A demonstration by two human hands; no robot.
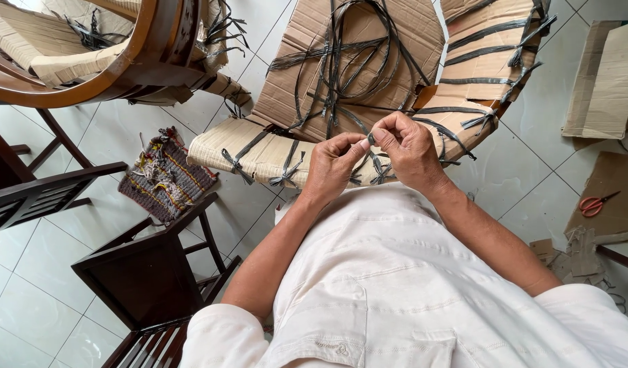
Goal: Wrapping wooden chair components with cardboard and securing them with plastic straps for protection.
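Fingertips of both hands meet on one dark plastic strap (370,140) — left hand (334,167) and right hand (409,150) each pinching it just above the cardboard-wrapped bundle (368,82). Its loose length runs down from the grip, toward the person, equally near both.

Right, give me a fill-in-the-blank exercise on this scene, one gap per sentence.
1. Both hands, the left hand and the right hand, pinch a thin dark plastic ____ between their fingertips.
2. The curved furniture piece wrapped in brown cardboard is bound with many dark ____.
3. The orange-handled scissors lie on a sheet of ____.
4. The multicoloured woven mat lies on the white ____ floor.

Missing words: strap; straps; cardboard; tiled
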